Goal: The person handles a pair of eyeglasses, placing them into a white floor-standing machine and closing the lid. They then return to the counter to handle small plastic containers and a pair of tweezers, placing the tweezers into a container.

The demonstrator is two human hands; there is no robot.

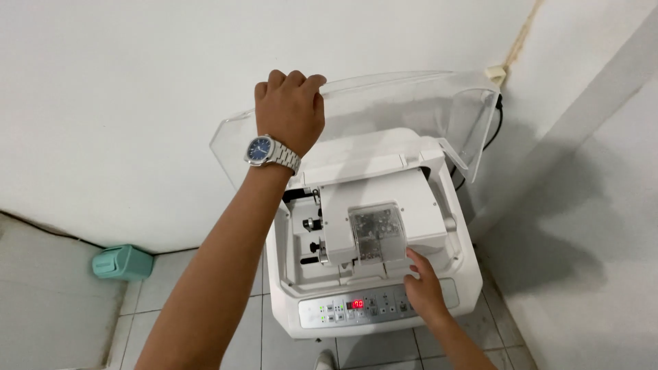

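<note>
Left hand (290, 109), fingers curled over the raised clear lid (411, 109); right hand (425, 288), fingers loosely spread, touching the white machine (439, 205) beside its inner chamber (301, 240)

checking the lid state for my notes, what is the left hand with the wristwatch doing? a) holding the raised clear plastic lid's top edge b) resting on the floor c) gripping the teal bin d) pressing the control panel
a: the left hand curls over the top edge of the raised clear plastic lid above the white box-shaped machine.
</note>
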